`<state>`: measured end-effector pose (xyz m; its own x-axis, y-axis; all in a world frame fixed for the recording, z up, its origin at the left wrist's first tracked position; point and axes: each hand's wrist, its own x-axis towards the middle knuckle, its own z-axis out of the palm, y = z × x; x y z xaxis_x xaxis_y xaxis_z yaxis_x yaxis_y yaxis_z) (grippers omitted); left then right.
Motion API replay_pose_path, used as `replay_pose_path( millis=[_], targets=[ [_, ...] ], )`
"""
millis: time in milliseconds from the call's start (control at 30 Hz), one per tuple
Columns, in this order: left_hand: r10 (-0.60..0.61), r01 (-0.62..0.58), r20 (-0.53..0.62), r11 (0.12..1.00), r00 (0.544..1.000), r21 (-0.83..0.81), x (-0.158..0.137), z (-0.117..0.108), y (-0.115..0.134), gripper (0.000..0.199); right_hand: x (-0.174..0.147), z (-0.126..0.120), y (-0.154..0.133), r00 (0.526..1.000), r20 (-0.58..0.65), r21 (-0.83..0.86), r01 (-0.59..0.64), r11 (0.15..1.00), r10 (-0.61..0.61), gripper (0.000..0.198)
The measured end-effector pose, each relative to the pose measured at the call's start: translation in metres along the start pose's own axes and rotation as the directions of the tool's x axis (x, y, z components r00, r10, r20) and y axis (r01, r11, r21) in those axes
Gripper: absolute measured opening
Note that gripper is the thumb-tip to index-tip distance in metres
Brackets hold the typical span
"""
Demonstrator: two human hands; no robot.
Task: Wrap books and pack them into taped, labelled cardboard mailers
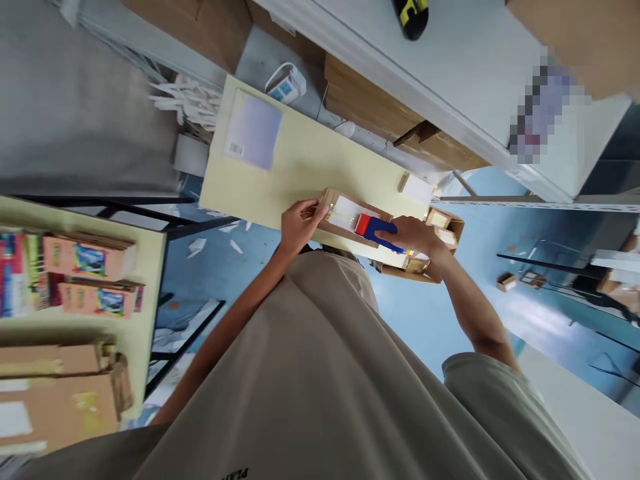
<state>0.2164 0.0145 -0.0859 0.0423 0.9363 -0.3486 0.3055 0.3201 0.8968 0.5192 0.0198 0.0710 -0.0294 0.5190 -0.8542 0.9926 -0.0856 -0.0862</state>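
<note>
On the pale yellow table (300, 150) lies a small brown cardboard box (327, 195), close to my body, with a white label (345, 208) on its upper face. My left hand (299, 225) grips the box's left end, thumb on top. In my right hand (413, 233) is a blue and red tape dispenser (375, 229), its red head against the label. Clear tape seems to shine on the label's left part. My right fingers are partly hidden beneath the dispenser's handle.
At the table's right end stands an open carton (450, 230) holding small boxes. A pale booklet (255, 130) lies on the left; a white stack (417, 189) sits at the far right edge. Behind are a power strip (287, 85) and large cartons (370, 97). A shelf (465, 73) overhangs them.
</note>
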Motion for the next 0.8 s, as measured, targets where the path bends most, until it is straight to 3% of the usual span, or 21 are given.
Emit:
replay_pose_path(
  millis=[133, 300, 500, 633, 800],
  targets=[
    [-0.038, 0.066, -0.221, 0.99, 0.975, 0.125, -0.001, 0.021, 0.006, 0.023, 0.002, 0.007, 0.002, 0.999, -0.038, 0.102, 0.032, 0.994, -0.029, 0.047],
    [0.012, 0.048, -0.283, 0.978, 0.959, 0.205, 0.001, 0.022, 0.009, 0.013, 0.002, 0.005, 0.005, 0.991, -0.045, 0.152, 0.13, 0.98, -0.125, 0.046],
    [-0.021, 0.118, -0.38, 0.965, 0.925, 0.235, 0.006, 0.001, 0.013, 0.011, -0.029, 0.0, 0.065, 0.98, 0.075, 0.248, 0.163, 0.955, -0.187, 0.07],
    [-0.04, 0.151, -0.402, 0.957, 0.915, 0.249, 0.01, -0.007, 0.015, 0.011, -0.049, 0.003, 0.109, 0.982, 0.062, 0.234, 0.16, 0.959, -0.179, 0.073],
    [-0.017, 0.145, -0.388, 0.942, 0.921, 0.302, 0.014, -0.002, 0.014, 0.012, -0.029, 0.021, 0.126, 0.992, 0.052, 0.215, 0.101, 0.971, -0.114, 0.071]
  ],
)
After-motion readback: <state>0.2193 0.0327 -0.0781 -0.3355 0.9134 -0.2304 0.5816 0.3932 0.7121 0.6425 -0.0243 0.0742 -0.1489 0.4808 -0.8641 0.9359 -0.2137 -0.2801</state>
